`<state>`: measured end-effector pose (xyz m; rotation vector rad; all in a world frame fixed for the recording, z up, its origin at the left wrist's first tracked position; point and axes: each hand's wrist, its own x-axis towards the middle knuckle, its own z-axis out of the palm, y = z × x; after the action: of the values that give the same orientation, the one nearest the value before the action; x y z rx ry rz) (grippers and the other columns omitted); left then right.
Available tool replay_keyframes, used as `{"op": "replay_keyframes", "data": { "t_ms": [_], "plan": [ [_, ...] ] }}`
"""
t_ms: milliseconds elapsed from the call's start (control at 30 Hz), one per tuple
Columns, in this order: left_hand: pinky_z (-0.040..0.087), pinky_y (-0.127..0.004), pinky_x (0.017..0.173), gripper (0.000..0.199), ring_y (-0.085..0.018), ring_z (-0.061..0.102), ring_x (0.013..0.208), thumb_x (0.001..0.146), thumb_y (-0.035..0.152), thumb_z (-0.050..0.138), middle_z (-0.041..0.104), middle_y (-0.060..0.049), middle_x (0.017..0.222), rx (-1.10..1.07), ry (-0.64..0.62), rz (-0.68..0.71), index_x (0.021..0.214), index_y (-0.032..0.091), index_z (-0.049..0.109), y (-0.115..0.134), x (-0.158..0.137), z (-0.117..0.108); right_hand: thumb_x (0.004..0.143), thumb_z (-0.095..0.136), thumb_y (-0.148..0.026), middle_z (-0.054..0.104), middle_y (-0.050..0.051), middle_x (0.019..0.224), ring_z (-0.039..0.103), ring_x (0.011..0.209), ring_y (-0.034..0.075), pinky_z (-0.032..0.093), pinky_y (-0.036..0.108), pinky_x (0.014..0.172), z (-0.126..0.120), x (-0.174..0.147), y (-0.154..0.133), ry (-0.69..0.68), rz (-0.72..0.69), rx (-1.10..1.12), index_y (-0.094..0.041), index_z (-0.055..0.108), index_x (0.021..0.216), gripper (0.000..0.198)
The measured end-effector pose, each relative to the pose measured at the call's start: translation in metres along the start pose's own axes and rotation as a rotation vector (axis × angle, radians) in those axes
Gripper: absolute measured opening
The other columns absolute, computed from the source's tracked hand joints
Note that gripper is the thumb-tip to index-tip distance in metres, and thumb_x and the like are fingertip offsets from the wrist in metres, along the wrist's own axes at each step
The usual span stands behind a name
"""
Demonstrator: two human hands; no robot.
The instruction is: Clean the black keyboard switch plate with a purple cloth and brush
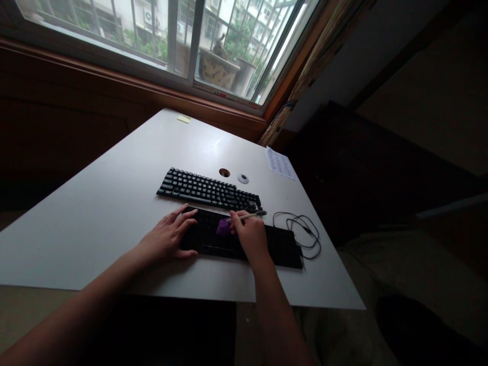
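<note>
A long black keyboard base [214,250] lies near the front of the white table, with no raised keycaps that I can make out. My left hand [171,235] rests on its left end, fingers spread and thumb at the front edge. Over its middle, my right hand [249,235] is closed round a thin pale stick [247,216] with a dark, brush-like tip pointing right. Beneath those fingers is a purple cloth-like piece [224,227] against the base; whether the hand also grips it is unclear. Just behind lie rows of black keycaps [202,187] in keyboard layout, uneven at the right end.
A thin black cable [318,239] loops on the white table [125,168] at the right. Behind the keycaps are a round cable hole [224,173] and a pale ring-shaped cover [243,178]. A printed sheet [281,163] and a yellow note [183,119] lie towards the window.
</note>
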<state>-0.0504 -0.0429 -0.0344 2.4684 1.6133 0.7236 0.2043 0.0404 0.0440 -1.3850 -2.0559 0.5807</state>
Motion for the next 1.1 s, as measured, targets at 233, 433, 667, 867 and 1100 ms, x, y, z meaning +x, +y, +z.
{"op": "replay_keyframes", "data": {
  "t_ms": [233,433,667,867,1100],
  "plan": [
    [0.031,-0.057,0.122,0.073,-0.037,0.019,0.155,0.079,0.06,0.075,0.039,-0.011,0.162,-0.018,0.004,0.001,0.136,0.022,0.05,0.001,0.0,0.0,0.102,0.049,-0.047,0.068,-0.001,0.058,0.066,0.047,0.014,0.047,0.022,0.053,0.011,0.006,0.007,-0.018,0.036,0.01,-0.023,0.057,0.068,0.043],
    [0.032,-0.056,0.122,0.071,-0.038,0.02,0.155,0.081,0.061,0.073,0.04,-0.012,0.161,0.006,0.009,0.005,0.135,0.021,0.05,0.0,0.0,0.001,0.102,0.049,-0.05,0.065,-0.003,0.054,0.064,0.043,0.012,0.045,0.019,0.045,0.008,0.008,0.014,-0.06,0.088,0.15,-0.022,0.058,0.07,0.043],
    [0.033,-0.057,0.121,0.074,-0.038,0.02,0.155,0.079,0.06,0.075,0.04,-0.012,0.161,0.012,0.01,0.009,0.135,0.021,0.049,0.0,0.0,0.001,0.103,0.047,-0.048,0.064,-0.003,0.054,0.062,0.043,0.012,0.044,0.02,0.049,0.013,0.004,0.009,-0.036,0.019,0.107,-0.022,0.057,0.068,0.044],
    [0.032,-0.056,0.122,0.073,-0.038,0.021,0.155,0.078,0.057,0.076,0.041,-0.012,0.161,-0.023,0.027,0.012,0.136,0.021,0.05,0.001,0.0,-0.001,0.104,0.046,-0.049,0.068,0.0,0.06,0.065,0.054,0.015,0.044,0.023,0.057,0.023,0.004,0.013,0.009,-0.033,-0.027,-0.024,0.058,0.07,0.044],
    [0.033,-0.056,0.122,0.073,-0.038,0.022,0.155,0.079,0.059,0.076,0.04,-0.012,0.161,-0.013,0.025,0.005,0.135,0.021,0.05,0.001,0.0,0.0,0.105,0.045,-0.043,0.063,-0.002,0.055,0.061,0.051,0.015,0.038,0.024,0.057,0.021,0.004,0.009,-0.038,-0.058,-0.089,-0.024,0.054,0.067,0.043]
  ]
}}
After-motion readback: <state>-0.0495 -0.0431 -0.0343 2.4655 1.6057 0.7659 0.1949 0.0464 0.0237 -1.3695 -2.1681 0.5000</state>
